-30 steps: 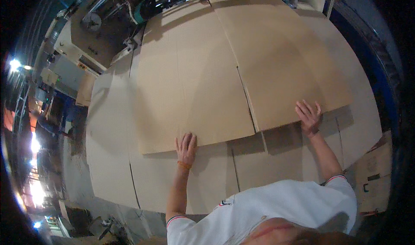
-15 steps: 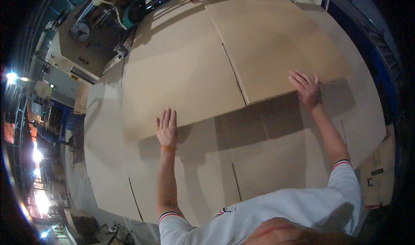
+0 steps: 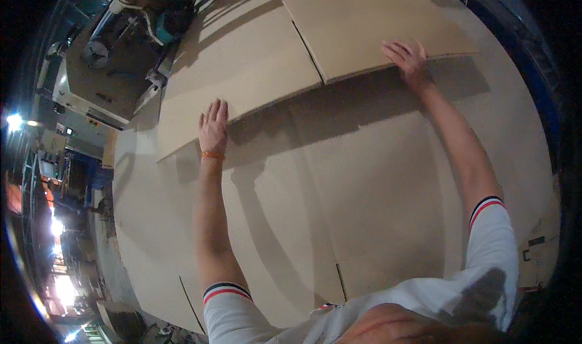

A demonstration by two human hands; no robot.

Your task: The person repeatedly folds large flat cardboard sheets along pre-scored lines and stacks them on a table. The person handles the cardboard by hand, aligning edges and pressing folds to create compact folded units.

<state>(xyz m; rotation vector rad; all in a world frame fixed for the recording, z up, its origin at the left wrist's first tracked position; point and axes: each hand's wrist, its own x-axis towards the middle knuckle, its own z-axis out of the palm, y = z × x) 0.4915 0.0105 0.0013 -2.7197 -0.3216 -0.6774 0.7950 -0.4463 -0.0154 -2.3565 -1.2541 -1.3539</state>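
A large tan cardboard sheet with a slot cut in from its near edge lies ahead of me, that edge raised over a wider cardboard sheet and casting a shadow on it. My left hand grips the near edge toward its left end, fingers straight on top. Farther right, my right hand holds the same edge with its fingers spread over the upper face. Both thumbs are hidden, apparently beneath the board.
Machinery with metal rods stands at the far left, beside a boxy machine housing. A dark blue rail runs along the right. A printed cardboard piece shows at the lower right.
Both hands have moved away from me and slightly left, carrying the upper sheet's near edge along. More of the cardboard below is exposed.
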